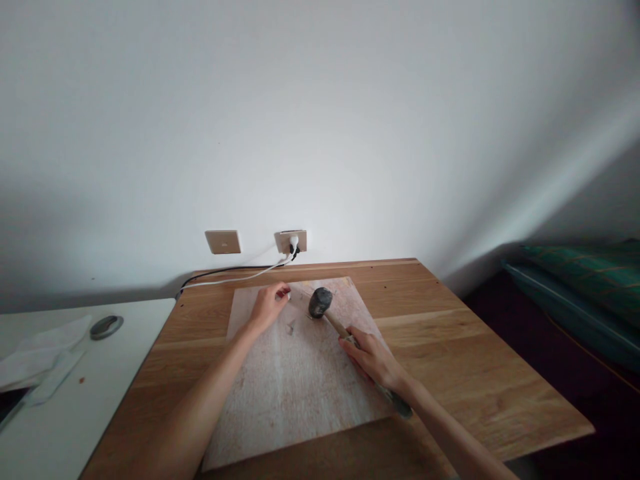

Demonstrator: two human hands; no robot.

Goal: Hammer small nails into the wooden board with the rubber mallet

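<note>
A rubber mallet (320, 303) with a black head and a pale wooden handle is in my right hand (370, 357). My fingers wrap round its handle, and the dark grip end sticks out below the wrist. The mallet's head is over the upper part of a pale, worn board (280, 400). To the left of the head, my left hand (270, 305) is over the board, thumb and fingers curled together in a pinch. A tiny light spot shows at the fingertips, too small to name. A small grey mark or flake (290, 328) shows on the board below them.
The board lies on a wooden table (450, 353) against a white wall. A wall socket (291, 241) holds plugs, with cables (235, 272) running left along the table's back edge. A white desk (125, 360) adjoins at left; cushions (580, 293) lie at right.
</note>
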